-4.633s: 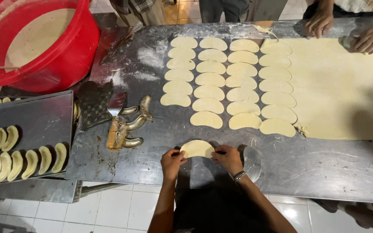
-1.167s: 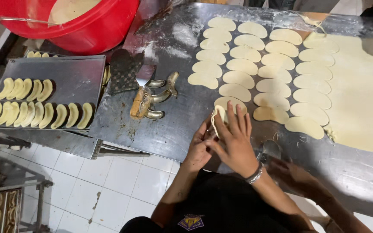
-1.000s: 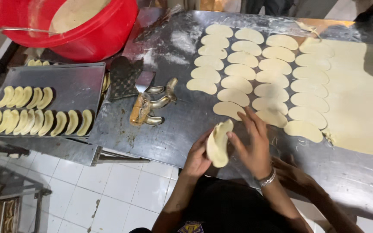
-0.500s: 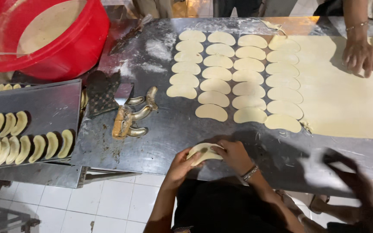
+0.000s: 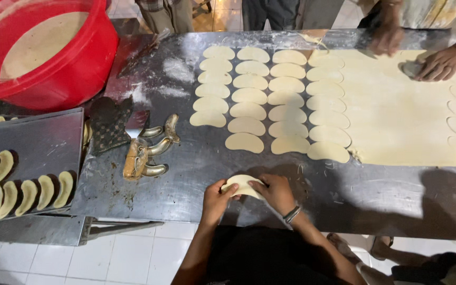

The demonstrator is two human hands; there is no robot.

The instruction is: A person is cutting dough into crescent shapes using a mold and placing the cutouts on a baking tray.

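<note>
From the head view I see my left hand (image 5: 216, 196) and right hand (image 5: 274, 191) together at the near edge of the floured steel tabletop (image 5: 196, 158), fingers of both closed on 1 pale folded crescent of dough (image 5: 243, 184) between them. Beyond it lie 4 columns of pale bean-shaped dough cut-outs (image 5: 267, 100). A grey metal tray (image 5: 38, 140) of folded pastries sits to the left, under a red plastic tub (image 5: 75, 63).

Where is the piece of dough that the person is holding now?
In the head view the dough piece sits low and central, between the left hand and right hand, at the near edge of the metal table, below the rows of cut dough shapes.
</note>
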